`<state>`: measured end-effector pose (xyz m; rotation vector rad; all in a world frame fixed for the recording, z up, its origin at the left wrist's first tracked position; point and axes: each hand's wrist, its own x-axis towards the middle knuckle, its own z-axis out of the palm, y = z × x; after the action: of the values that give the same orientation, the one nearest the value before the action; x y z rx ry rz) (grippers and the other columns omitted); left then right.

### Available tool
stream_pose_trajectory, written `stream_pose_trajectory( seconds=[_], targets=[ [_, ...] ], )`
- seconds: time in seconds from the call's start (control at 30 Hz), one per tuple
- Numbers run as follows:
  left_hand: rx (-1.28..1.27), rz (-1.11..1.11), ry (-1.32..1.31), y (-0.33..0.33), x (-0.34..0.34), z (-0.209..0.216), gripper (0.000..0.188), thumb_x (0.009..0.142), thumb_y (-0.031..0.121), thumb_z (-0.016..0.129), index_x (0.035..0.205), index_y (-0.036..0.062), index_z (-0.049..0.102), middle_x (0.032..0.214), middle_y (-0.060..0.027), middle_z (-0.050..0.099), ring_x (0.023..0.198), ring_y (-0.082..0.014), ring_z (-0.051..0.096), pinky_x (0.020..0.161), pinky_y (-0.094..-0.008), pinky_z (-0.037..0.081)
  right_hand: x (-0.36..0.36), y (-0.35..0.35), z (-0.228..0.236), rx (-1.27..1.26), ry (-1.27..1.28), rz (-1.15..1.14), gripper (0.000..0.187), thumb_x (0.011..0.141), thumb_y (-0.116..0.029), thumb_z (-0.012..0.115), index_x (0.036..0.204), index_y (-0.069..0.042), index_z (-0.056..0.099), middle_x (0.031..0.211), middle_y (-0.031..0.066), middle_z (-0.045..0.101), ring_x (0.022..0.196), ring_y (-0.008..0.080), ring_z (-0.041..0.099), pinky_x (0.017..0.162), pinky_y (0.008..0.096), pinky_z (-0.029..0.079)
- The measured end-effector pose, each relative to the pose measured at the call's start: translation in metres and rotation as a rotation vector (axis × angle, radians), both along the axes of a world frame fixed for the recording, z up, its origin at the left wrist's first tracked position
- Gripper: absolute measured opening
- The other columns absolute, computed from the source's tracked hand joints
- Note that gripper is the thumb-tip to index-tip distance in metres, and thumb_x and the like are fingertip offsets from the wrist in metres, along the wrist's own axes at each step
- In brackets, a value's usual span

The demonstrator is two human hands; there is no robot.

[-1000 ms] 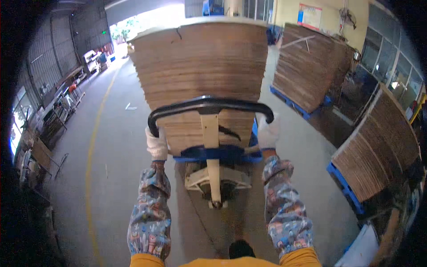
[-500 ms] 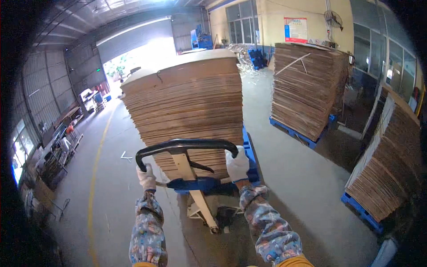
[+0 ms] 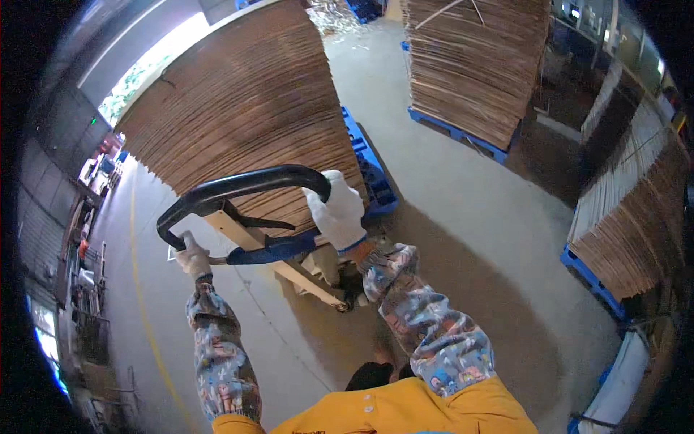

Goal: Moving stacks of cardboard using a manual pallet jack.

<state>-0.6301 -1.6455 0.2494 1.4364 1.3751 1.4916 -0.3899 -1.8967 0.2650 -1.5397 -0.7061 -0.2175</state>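
Both my hands, in white gloves, grip the black looped handle (image 3: 246, 181) of a pallet jack with a cream-coloured shaft (image 3: 293, 273). My left hand (image 3: 192, 256) is closed round the lower left end of the loop. Its right end is in my right hand (image 3: 335, 211), fingers wrapped round it. A dark release lever (image 3: 264, 222) sits inside the loop, and blue material (image 3: 278, 249) is wrapped across the shaft below. Just beyond the handle rises a tall stack of brown cardboard sheets (image 3: 238, 101) on a blue pallet (image 3: 372, 173).
To the right stands another cardboard stack (image 3: 473, 72) on a blue pallet (image 3: 463, 135). Nearer right is a leaning stack (image 3: 632, 210) with a pale side. A yellow line (image 3: 147, 318) runs along the floor at left, past racks and clutter (image 3: 83, 282) by the wall.
My view has tipped down and tilted, showing my yellow top. The handle and both hands now appear further left and higher, and the load looks slanted. Both hands keep their grip.
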Motion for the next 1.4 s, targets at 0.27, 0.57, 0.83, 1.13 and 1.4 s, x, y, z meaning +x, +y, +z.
stream_pose_trajectory(
  seconds=[0.27, 0.57, 0.83, 1.13, 1.4],
  targets=[
    [0.166, -0.064, -0.062, 0.023, -0.005, -0.039, 0.03, 0.091, 0.029, 0.058, 0.097, 0.0005, 0.054, 0.052, -0.0047, 0.049, 0.041, -0.0169, 0.05, 0.042, -0.0315, 0.044, 0.025, 0.009, -0.021, 0.122, -0.052, 0.162, 0.024, 0.079, -0.025, 0.067, 0.099, -0.012, 0.06, 0.08, 0.0124, 0.066, 0.076, 0.0345, 0.066, 0.067, 0.0442, 0.053],
    [0.057, 0.08, -0.186, 0.068, -0.055, -0.04, 0.025, 0.087, 0.026, 0.064, 0.074, 0.0097, 0.051, 0.052, -0.0025, 0.048, 0.041, -0.0174, 0.051, 0.039, -0.0342, 0.046, 0.014, 0.079, -0.008, 0.067, -0.214, 0.263, 0.031, 0.073, -0.018, 0.071, 0.099, -0.014, 0.054, 0.072, 0.0078, 0.061, 0.065, 0.0315, 0.063, 0.058, 0.0434, 0.05],
    [0.077, 0.067, -0.15, 0.037, -0.073, -0.039, 0.009, 0.086, 0.019, 0.061, 0.086, 0.0103, 0.057, 0.052, 0.0005, 0.045, 0.039, -0.0141, 0.045, 0.04, -0.0303, 0.045, 0.01, 0.077, -0.015, 0.152, -0.23, 0.215, 0.027, 0.076, -0.02, 0.068, 0.098, -0.015, 0.055, 0.067, 0.0081, 0.062, 0.062, 0.0312, 0.063, 0.054, 0.0432, 0.051],
    [0.107, 0.05, -0.181, 0.049, -0.094, -0.057, 0.01, 0.089, 0.016, 0.058, 0.094, 0.0072, 0.057, 0.057, 0.0013, 0.043, 0.041, -0.0121, 0.045, 0.038, -0.028, 0.043, -0.024, 0.098, -0.018, 0.164, -0.251, 0.233, 0.03, 0.075, -0.016, 0.068, 0.1, -0.012, 0.054, 0.073, 0.0116, 0.062, 0.067, 0.0341, 0.063, 0.058, 0.0449, 0.05],
    [0.112, 0.036, -0.182, 0.071, -0.073, -0.051, 0.011, 0.089, 0.014, 0.059, 0.092, 0.0043, 0.057, 0.057, 0.0013, 0.043, 0.04, -0.0117, 0.044, 0.039, -0.0274, 0.043, -0.025, 0.115, -0.031, 0.155, -0.247, 0.178, 0.032, 0.074, -0.019, 0.071, 0.101, -0.012, 0.055, 0.075, 0.0099, 0.063, 0.067, 0.0332, 0.063, 0.059, 0.0436, 0.051]
  ],
)
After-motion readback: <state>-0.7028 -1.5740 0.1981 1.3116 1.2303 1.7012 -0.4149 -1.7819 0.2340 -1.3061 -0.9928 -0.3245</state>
